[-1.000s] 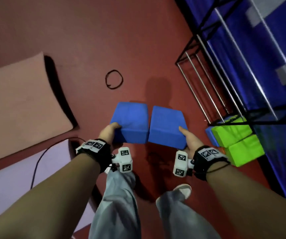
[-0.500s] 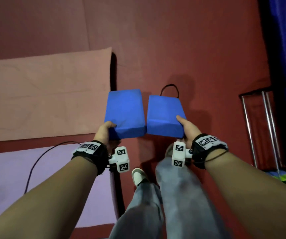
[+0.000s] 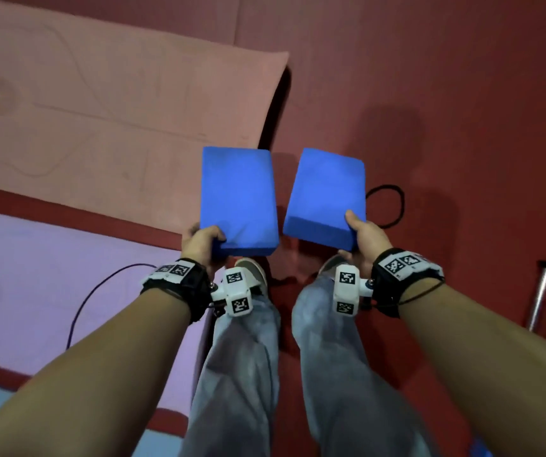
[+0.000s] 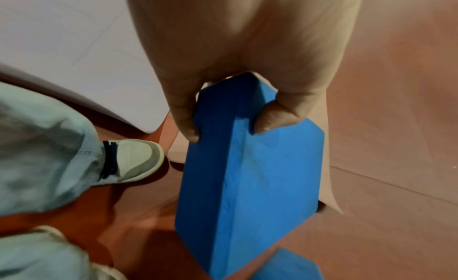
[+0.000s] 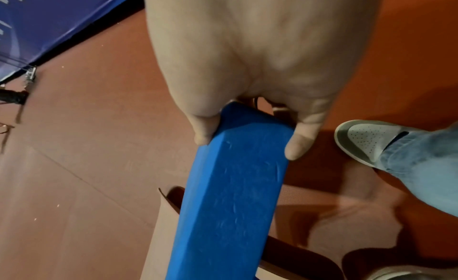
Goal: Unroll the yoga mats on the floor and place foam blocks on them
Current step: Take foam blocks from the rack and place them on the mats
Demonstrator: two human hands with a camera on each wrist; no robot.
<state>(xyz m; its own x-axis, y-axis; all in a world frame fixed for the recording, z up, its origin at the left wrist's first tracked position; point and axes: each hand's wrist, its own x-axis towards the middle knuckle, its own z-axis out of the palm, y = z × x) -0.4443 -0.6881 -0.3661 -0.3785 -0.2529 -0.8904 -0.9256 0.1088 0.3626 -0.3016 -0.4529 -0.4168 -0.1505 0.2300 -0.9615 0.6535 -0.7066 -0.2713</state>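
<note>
I carry two blue foam blocks side by side above the red floor. My left hand [image 3: 203, 243] grips the near end of the left blue block [image 3: 238, 196], thumb on top; the left wrist view shows the same block [image 4: 247, 176] pinched between thumb and fingers. My right hand [image 3: 362, 234] grips the near corner of the right blue block [image 3: 326, 196], seen edge-on as a long blue slab [image 5: 230, 196] in the right wrist view. A pink yoga mat [image 3: 100, 127] lies unrolled ahead left. A lilac yoga mat [image 3: 51, 275] lies unrolled at near left.
A black loop of cord [image 3: 388, 206] lies on the floor just right of the right block. A thin dark cable [image 3: 100, 291] crosses the lilac mat. A metal rack leg [image 3: 540, 295] stands at the right edge. My shoes [image 3: 252, 275] are below the blocks.
The view has swung left, away from the rack and the green blocks. The mats now fill the left side, and both blue blocks stay in my hands, slightly further apart.
</note>
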